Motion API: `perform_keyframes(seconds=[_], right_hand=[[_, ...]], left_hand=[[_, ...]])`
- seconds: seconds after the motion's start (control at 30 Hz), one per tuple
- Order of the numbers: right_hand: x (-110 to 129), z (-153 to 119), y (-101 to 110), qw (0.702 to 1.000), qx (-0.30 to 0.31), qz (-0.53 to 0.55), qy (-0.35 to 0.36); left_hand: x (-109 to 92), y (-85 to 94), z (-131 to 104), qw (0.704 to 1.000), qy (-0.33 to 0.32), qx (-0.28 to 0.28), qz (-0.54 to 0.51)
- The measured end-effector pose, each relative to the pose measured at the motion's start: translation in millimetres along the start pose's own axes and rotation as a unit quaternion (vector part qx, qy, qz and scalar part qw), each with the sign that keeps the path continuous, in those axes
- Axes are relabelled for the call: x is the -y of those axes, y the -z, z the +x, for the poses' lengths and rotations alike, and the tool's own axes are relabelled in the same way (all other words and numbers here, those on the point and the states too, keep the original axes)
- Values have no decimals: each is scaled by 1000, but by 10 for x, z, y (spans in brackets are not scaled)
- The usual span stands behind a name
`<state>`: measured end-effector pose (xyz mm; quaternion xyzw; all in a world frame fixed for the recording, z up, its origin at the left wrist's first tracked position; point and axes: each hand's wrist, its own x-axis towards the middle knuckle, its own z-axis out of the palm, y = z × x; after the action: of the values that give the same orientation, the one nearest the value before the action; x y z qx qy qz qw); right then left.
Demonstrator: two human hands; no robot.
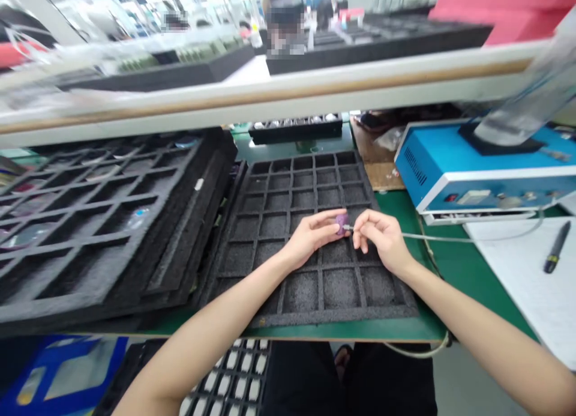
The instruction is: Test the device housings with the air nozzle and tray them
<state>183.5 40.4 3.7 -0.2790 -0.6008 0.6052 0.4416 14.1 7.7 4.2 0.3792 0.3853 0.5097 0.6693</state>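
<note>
Between the fingers and thumb of my left hand (312, 236) is a small purple, rounded piece (341, 223); its exact kind is too small to tell. A grey cable (432, 238) runs from the blue box on the right to my right hand (380, 239), which pinches it close to its end. The cable's tip meets the purple piece or lies right against it. Both hands hover over a black foam tray (301, 290) divided into square compartments.
Stacked foam trays (148, 248) holding clear-bagged parts stand at left. A blue instrument box (432, 158) sits at right, beside white paper (508, 254) and a black marker (557, 248). A shelf edge (225, 107) crosses above. Below the table is a tray of white pieces (240, 374).
</note>
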Motion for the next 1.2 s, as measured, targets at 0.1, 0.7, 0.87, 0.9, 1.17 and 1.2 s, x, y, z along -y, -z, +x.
perform_keyframes(seconds=[0.1,0.7,0.87,0.9,1.17,1.2], right_hand=[[-22,8,-3,1000,1,6,-9],[-69,9,-5,1000,6,10,-6],[-60,21,-8,1000,4,11,-5],[-59,22,-8,1000,4,10,-5],[-49,20,10,1000,-1,-7,5],[-47,22,9,1000,-2,-8,5]], left_hand=[[-4,-9,-7,1000,-1,0,-10],[-21,6,-14,1000,-13,19,-2],[-30,3,-6,1000,-7,17,-1],[-32,3,-4,1000,-5,17,-1],[-11,37,38,999,-6,33,8],[-9,42,41,999,-6,34,12]])
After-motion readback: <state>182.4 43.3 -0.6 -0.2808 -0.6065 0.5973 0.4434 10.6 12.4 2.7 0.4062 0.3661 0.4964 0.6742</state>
